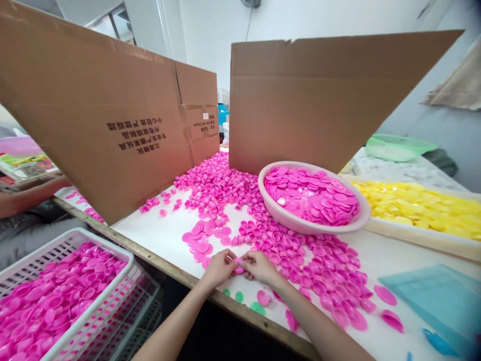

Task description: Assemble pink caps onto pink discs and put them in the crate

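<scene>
Near the table's front edge, my left hand (220, 268) and my right hand (260, 266) meet with fingertips closed around one small round pink plastic piece (238, 266). Fingers cover part of it, so whether it is a cup, a disc or both together cannot be made out. Flat pink discs (198, 239) lie loose just beyond my left hand. A wide spread of small pink plastic cups (278, 245) runs behind and to the right of my right hand. Several green discs (257, 308) rest on the white tabletop (150, 231) below my hands.
A pale pink basin (313, 231) full of pink discs stands behind the cups. Cardboard panels (150, 115) wall the back. On the right are a tray (421, 239) of yellow pieces and a blue sheet (436, 296). A white basket (93, 301) stands lower left; another person's arm (30, 196) shows beyond.
</scene>
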A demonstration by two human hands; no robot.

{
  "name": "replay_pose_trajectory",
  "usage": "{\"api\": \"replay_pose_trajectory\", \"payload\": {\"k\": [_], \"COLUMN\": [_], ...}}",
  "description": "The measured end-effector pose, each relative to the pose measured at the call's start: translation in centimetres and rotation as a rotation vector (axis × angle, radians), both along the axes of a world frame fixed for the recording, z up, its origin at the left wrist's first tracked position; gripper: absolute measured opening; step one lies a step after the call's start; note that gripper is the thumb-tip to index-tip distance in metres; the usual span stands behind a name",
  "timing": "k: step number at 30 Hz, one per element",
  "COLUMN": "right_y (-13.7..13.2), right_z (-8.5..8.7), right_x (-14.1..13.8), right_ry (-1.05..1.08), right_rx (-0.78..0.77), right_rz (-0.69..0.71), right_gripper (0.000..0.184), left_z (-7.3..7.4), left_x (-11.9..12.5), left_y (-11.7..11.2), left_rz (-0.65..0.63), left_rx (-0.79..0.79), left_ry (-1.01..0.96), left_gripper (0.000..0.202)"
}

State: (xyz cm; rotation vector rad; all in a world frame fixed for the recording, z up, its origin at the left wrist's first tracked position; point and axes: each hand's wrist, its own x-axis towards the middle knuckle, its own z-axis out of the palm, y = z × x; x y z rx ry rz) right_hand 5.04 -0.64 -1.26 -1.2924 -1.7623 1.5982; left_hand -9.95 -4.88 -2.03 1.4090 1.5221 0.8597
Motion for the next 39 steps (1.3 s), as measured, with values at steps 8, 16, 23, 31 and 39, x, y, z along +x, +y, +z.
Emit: {"api": "replay_pose_trajectory", "payload": {"k": [8, 16, 23, 31, 39], "right_y": [-0.6, 1.3, 2.1, 1.0, -0.8], "right_z": [1.6, 1.7, 1.1, 0.6, 2.0], "right_x": [-1.1, -0.4, -0.8, -0.4, -1.0], "right_ry": [-0.121, -0.104, -0.181, -0.042, 0.112], "right_rx": [-0.145, -0.32, -0.298, -0.273, 0.033], "right_rz": [-0.056, 0.141, 0.196, 0.213, 0.205], "right_gripper": [0.009, 0.007, 0.009, 0.009, 0.024], "left_z": [2.6, 1.8, 1.5, 1.2, 5.2], "left_x": [0.9, 3.1, 3.0, 2.7, -5.9], "left_y": [2.5, 2.9, 3.2, 3.0, -2.1], "left_rz": [0.048, 0.15, 0.105, 0.109, 0.198], "left_rx": [0.17, 0.283, 0.246, 0.312, 0.229], "left_ry": [0.603, 0.944, 0.886, 0.696, 0.611], "left_gripper": [0.029, 0.028, 0.025, 0.034, 0.03]}}
